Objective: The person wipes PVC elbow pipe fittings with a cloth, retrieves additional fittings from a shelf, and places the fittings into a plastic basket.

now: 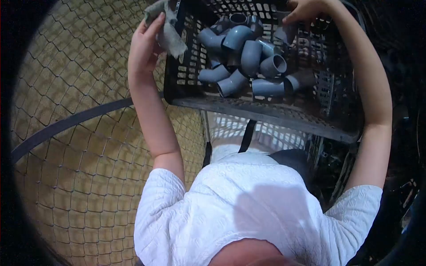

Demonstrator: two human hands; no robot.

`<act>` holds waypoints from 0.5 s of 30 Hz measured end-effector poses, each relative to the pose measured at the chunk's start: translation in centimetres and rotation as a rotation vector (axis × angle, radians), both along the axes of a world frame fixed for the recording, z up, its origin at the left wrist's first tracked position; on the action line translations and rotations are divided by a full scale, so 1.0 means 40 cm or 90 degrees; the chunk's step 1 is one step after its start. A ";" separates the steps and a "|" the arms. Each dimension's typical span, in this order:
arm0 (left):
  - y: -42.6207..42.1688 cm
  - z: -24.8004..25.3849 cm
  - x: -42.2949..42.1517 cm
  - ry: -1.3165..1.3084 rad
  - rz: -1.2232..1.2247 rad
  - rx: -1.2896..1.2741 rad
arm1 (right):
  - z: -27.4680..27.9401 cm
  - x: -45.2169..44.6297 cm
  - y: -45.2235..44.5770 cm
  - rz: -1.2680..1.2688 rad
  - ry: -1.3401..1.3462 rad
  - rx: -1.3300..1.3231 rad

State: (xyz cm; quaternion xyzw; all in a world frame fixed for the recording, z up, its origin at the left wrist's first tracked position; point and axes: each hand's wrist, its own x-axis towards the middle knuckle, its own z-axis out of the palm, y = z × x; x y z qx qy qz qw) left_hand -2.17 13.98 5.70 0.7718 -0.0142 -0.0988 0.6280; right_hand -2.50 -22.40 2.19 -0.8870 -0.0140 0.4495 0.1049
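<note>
My left hand [144,46] is closed round a crumpled grey-green cloth [171,39], held beside the left wall of a black plastic crate [179,71]. Several grey plastic pipe elbows [251,57] lie in a loose heap inside the crate. My right hand [308,9] reaches over the far right part of the crate, thumb and forefinger apart. Just below its fingertips is a grey pipe elbow [286,33], in shadow. The top edge of the view cuts off part of this hand, and its other fingers are partly hidden.
Wire mesh fencing [80,190] fills the left side, crossed by a curved dark bar [75,116]. The crate's near rim [266,116] lies in front of my body. Dark clutter on the right is too dim to make out.
</note>
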 end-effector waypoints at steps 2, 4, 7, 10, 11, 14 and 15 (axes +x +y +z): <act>0.033 -0.001 0.028 0.015 0.053 0.087 | 0.013 0.000 -0.003 -0.042 0.030 0.027; 0.057 -0.011 0.048 -0.049 0.050 0.062 | 0.081 -0.019 0.001 -0.043 0.042 0.078; 0.003 0.043 0.023 -0.061 -0.029 -0.022 | -0.031 0.008 -0.064 -0.078 -0.066 0.150; -0.035 0.096 -0.006 -0.064 -0.102 -0.070 | -0.011 0.006 -0.096 -0.185 0.022 0.217; -0.045 0.103 -0.014 -0.047 -0.095 -0.076 | -0.027 0.001 -0.106 -0.174 -0.001 0.241; 0.001 0.080 0.013 -0.022 -0.106 -0.073 | -0.028 -0.003 -0.086 -0.220 -0.031 0.200; 0.020 0.070 0.022 -0.013 -0.120 -0.076 | -0.027 -0.001 -0.082 -0.177 -0.032 0.225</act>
